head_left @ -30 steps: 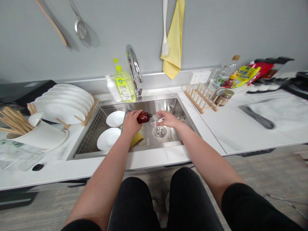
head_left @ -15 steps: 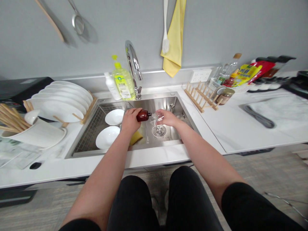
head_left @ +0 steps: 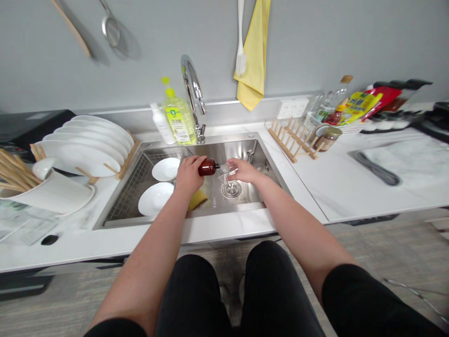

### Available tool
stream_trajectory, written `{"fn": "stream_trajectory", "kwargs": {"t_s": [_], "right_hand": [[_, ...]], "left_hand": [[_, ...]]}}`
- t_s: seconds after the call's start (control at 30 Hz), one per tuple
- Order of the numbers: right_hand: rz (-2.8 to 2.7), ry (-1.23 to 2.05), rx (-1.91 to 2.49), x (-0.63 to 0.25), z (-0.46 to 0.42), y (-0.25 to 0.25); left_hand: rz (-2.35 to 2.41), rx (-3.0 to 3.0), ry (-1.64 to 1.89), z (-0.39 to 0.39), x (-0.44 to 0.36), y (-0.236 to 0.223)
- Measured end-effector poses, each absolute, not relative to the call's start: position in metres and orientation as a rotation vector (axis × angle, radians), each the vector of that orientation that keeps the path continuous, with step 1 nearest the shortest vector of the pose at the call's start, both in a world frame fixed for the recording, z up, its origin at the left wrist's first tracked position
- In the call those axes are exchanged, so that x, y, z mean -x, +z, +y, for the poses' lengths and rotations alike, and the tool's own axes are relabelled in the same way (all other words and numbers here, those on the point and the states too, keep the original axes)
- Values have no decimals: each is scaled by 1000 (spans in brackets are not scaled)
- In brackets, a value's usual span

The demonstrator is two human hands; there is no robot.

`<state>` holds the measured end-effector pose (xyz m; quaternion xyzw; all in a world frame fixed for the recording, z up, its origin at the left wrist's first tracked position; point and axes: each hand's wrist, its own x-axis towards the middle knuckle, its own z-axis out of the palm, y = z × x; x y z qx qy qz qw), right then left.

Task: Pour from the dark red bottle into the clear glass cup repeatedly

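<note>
My left hand [head_left: 190, 173] is wrapped round a brown bottle [head_left: 207, 167], tipped on its side with its black neck pointing right. In my right hand [head_left: 242, 170] is a small clear cup [head_left: 227, 170], its opening side close to the bottle's neck. Both are held above the right basin of the steel sink [head_left: 242, 203], over the drain [head_left: 231, 189]. Whether liquid is flowing between them I cannot tell. Below my left wrist lies a yellow cloth or sponge [head_left: 197, 200], partly hidden by the arm.
Two white dishes [head_left: 156, 199] sit in the left basin. Behind the sink stand the faucet [head_left: 192, 89], a dish soap bottle [head_left: 179, 119] and a white bottle [head_left: 162, 124]. A plate rack [head_left: 129, 154] is at left, a wooden rack [head_left: 294, 140] at right.
Both hands keep the bottle and the clear cup in nearly the same pose. Only a slight shift of the whole view shows.
</note>
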<state>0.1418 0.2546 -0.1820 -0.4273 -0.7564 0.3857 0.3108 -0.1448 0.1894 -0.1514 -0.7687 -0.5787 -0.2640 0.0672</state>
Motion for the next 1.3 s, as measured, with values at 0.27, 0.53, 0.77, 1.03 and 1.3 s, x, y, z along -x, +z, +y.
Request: {"fn": "stream_trajectory", "kwargs": {"t_s": [0.27,0.53,0.77,1.03,1.3], "right_hand": [[-2011,1023,1122,-141,255,-184],[-2020,1017,1137,-142,251,-177],[-2017,1029,1150,-142,248,-173],[-1995,1046,1152,-141,249,-174],[-1980,1094,1159,-140,253,-178]], "left_hand": [[-1725,2316,-788,189,144,-151],[-1752,2328,-784,186,142,-147],[-1749,2331,-784,185,141,-146],[-1781,2320,-768,185,141,-146],[-1766,2320,-784,183,140,-143]]}}
